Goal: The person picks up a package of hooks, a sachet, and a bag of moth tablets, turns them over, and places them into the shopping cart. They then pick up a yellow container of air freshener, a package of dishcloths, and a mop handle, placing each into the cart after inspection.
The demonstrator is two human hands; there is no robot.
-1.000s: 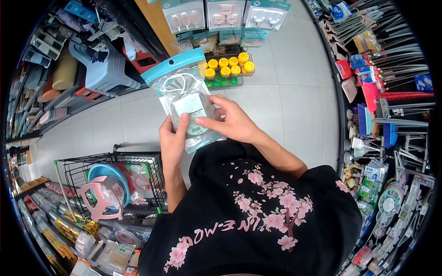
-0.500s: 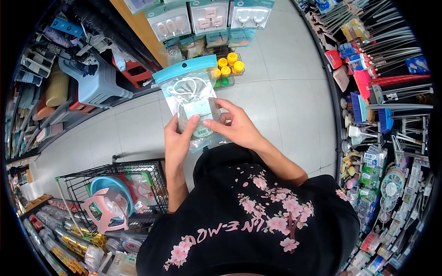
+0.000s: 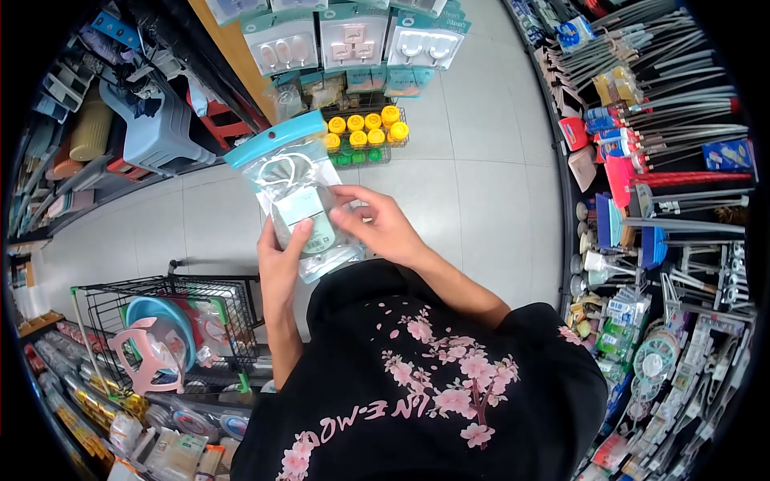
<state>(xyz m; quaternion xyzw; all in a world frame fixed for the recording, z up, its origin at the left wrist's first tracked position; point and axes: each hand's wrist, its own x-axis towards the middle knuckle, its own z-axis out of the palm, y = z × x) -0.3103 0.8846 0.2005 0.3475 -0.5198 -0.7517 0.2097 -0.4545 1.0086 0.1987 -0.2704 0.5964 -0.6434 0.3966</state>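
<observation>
Clear pouch (image 3: 298, 210) with a blue top edge is gripped by left hand (image 3: 281, 260) and right hand (image 3: 378, 228); open floor (image 3: 481, 200) ahead, cart (image 3: 172, 317) at left.

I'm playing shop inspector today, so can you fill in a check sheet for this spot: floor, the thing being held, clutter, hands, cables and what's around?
Surface: grey tiled floor, bare where it shows.
Job's things: clear packet with a blue top strip and a pale label, held up over the floor.
Clutter: black wire cart holding a blue basin and other goods.
Hands: left hand grips the packet's lower part, thumb on the front; right hand pinches its right side.
Cables: a white looped cord seems to lie inside the packet; no others seen.
Surroundings: plastic stools on the left shelves, brooms on the right, yellow-capped jars ahead.
</observation>
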